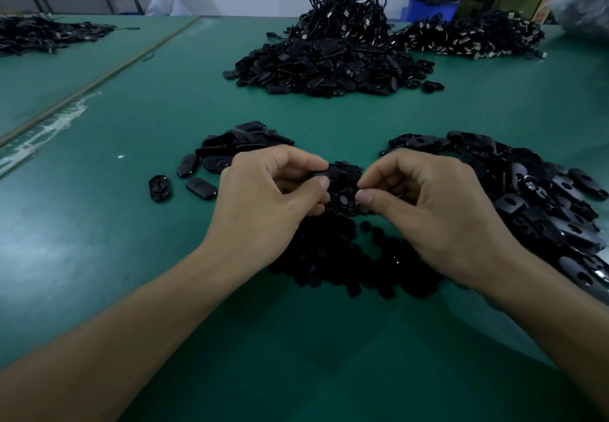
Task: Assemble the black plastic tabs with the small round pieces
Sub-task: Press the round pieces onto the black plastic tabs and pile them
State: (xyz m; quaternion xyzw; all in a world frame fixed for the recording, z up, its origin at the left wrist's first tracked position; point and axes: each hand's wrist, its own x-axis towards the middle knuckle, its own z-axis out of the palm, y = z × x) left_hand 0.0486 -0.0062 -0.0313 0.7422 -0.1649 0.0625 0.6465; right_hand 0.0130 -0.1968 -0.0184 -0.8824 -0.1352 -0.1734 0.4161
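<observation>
Forearms, two, bare, reaching in from the near edge over a green table mat [99, 223].

Left hand [263, 197]: fingers curled, thumb and forefinger gripping one flat oblong black plastic tab [333, 174], held clear of the mat with its free end pointing toward the right fingertips.

Right hand [438, 210]: fingers curled, thumb and forefinger pinched together on a small dark bit [358, 191] at the tab's end. Its shape is too small to make out.

Heap of small round black plastic pieces [329, 263]: directly beneath both sets of fingers, spreading back under the wrists.

Heap of black oblong tabs with open round holes [543, 210]: just outside the right knuckles, running along that wrist to the frame edge.

Small cluster of black oblong tabs [237, 144]: just beyond the left fingers. Two loose tabs [201, 188] and [159, 187] lie outside the left knuckles, apart from each other.

Large mound of black oblong plastic parts [329, 65]: well beyond the fingertips, mid-table, with a tangle of black cables with plugs [346, 9] on top.

Second spread of black cables [468, 37]: far beyond the right fingers.

Low pile of dark parts [43, 34]: far beyond the left fingers, on the neighbouring table.

Blue plastic bin with a black liner [428, 6]: behind the cables.
</observation>
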